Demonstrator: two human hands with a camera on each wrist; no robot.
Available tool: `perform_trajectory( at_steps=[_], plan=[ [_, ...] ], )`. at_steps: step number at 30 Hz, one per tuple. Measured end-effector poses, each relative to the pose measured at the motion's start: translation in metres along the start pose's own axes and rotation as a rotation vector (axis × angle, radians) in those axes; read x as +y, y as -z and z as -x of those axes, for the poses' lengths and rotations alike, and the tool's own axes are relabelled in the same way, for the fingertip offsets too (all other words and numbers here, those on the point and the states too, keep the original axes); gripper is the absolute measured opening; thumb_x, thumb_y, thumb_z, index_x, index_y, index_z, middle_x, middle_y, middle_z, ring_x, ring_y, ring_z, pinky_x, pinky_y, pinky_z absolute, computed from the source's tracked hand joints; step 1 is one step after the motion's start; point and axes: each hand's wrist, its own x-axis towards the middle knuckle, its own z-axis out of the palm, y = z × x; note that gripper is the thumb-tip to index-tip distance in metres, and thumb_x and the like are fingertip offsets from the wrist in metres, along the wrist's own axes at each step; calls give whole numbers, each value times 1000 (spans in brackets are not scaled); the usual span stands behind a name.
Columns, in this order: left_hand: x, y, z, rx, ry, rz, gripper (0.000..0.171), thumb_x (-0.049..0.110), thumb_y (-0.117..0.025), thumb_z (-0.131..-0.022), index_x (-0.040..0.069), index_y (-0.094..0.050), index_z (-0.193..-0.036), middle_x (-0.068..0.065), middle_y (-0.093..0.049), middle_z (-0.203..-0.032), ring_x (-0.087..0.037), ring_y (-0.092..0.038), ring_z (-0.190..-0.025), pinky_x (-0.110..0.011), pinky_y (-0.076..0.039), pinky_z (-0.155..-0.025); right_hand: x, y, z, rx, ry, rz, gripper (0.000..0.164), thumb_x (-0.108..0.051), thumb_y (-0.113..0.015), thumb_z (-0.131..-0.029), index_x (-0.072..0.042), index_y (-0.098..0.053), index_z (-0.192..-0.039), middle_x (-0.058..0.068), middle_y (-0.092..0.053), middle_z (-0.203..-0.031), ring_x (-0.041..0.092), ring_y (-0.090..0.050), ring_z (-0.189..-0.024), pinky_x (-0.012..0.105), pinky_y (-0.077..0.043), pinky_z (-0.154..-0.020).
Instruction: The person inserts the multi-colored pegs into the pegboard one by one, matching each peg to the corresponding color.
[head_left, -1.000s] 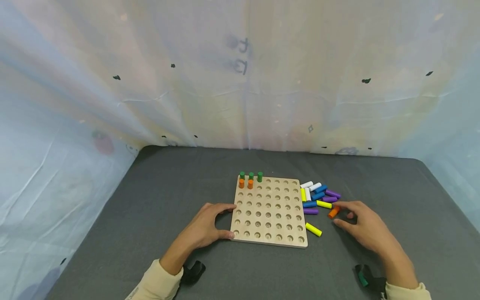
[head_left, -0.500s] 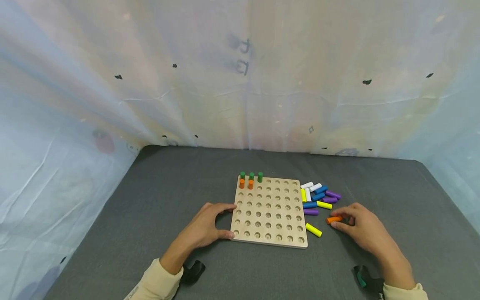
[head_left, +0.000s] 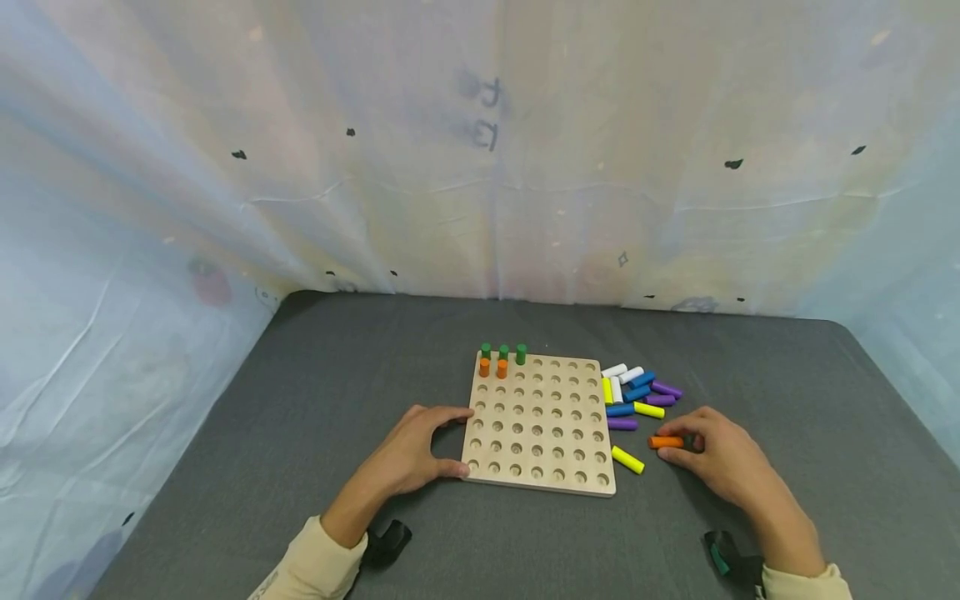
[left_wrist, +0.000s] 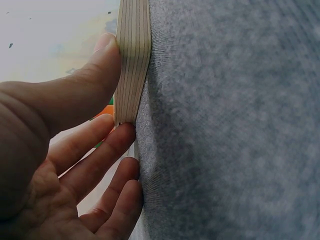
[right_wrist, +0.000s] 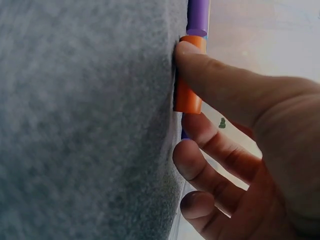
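A square wooden pegboard (head_left: 536, 425) with rows of round holes lies on the table. Along its left edge rest the thumb and fingertips of my left hand (head_left: 414, 450); the left wrist view shows them touching the board's layered side (left_wrist: 132, 50). Three green pegs (head_left: 521, 355) stand in the far row, with two orange pegs (head_left: 502, 369) in the row before them. To the right of the board, my right hand (head_left: 723, 454) pinches a loose orange peg (head_left: 666, 442) between thumb and fingers, low over the cloth. In the right wrist view the thumb crosses this peg (right_wrist: 189, 100).
Beside the board's right edge lies a cluster of white, blue (head_left: 619, 410), purple (head_left: 622, 424) and yellow pegs. One yellow peg (head_left: 627, 460) lies apart, nearer the front. Grey cloth (head_left: 337, 350) covers the table, and a pale patterned curtain (head_left: 555, 167) hangs behind.
My right hand has taken hold of the orange peg, turned it to lie sideways and drawn it slightly toward the front. The left hand and board have stayed in place.
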Motion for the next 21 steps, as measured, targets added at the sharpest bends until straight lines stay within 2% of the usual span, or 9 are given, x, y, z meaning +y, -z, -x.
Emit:
perform_trajectory(
  at_steps=[9, 21],
  plan=[
    [-1, 0, 1, 5, -3, 6, 74, 27, -92, -68, 29, -61, -135, 2, -63, -134, -20, -52, -119, -48, -46, -100, -1, 0, -1, 3, 9, 4, 29, -33, -81, -83, -14, -76, -104, 3, -60, -93, 16, -46, -74, 30, -32, -60],
    [-1, 0, 1, 6, -2, 1, 74, 27, -92, -68, 29, -61, -135, 3, -63, -134, -19, -52, -119, -47, -46, -100, -4, 3, 1, 90, 22, -6, 26, -28, -80, -84, -13, -76, -105, 5, -59, -93, 16, -46, -74, 30, -31, -59]
  ],
)
